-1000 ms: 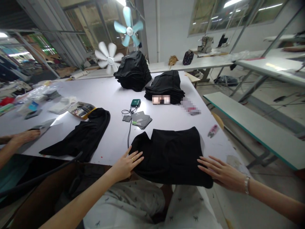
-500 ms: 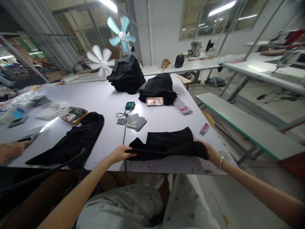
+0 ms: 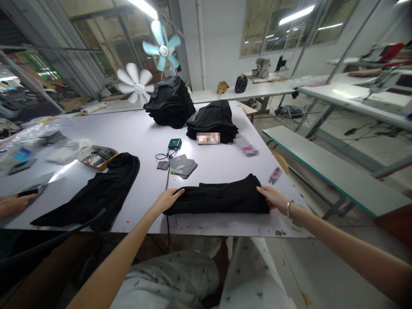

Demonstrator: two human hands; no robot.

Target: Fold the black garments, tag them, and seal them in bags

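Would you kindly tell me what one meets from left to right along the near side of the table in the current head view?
Co-worker's hand → rumpled black cloth → left hand → folded black cloth → right hand.

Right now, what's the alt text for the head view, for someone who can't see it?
A person's left hand and right hand touch opposite ends of a folded black cloth on a white table. Beyond it lie dark cards and two stacks of black fabric; another person's hand shows at far left.
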